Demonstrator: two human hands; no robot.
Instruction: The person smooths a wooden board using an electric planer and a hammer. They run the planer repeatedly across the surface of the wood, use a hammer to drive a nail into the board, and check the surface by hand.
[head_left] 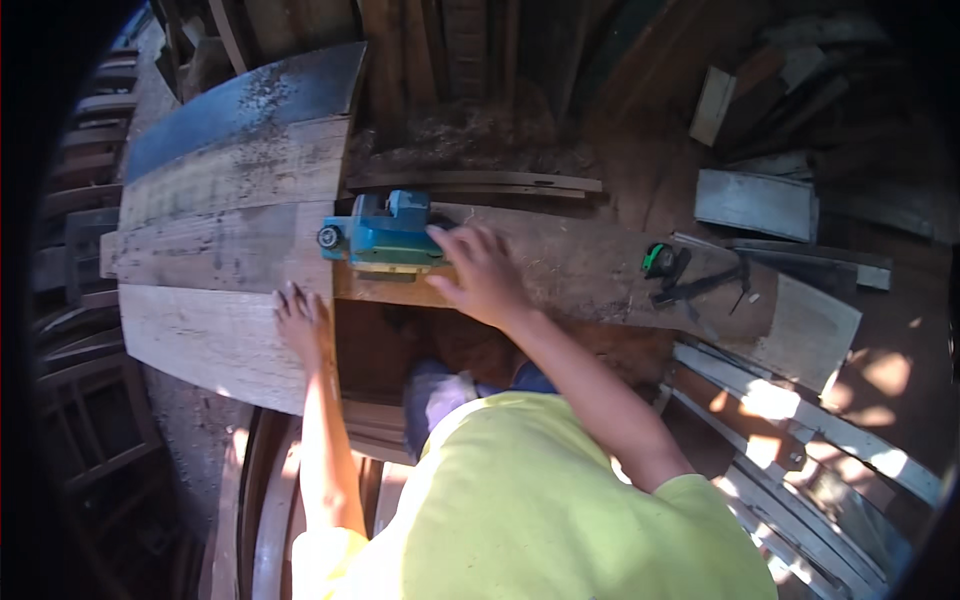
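Observation:
A blue electric planer [385, 235] with a black round knob at its left end sits at the seam between the wide boards and the bench plank. My right hand [482, 272] is at the planer's rear end, fingers closed around its back part, thumb apart on the near side; the exact grip is partly hidden. My left hand [300, 318] lies with fingers spread on the right edge of a pale wooden board [210, 330], nearest to me in a row of side-by-side boards. Farther off in that row is a dark-faced board [270, 95] strewn with shavings.
On the bench plank [580, 260] at right lie a green-and-black tape measure [658, 262] and a dark tool [705, 285]. Offcuts [755, 203] and long timber strips [800, 415] are stacked at right. Wooden frames [105, 420] stand at left.

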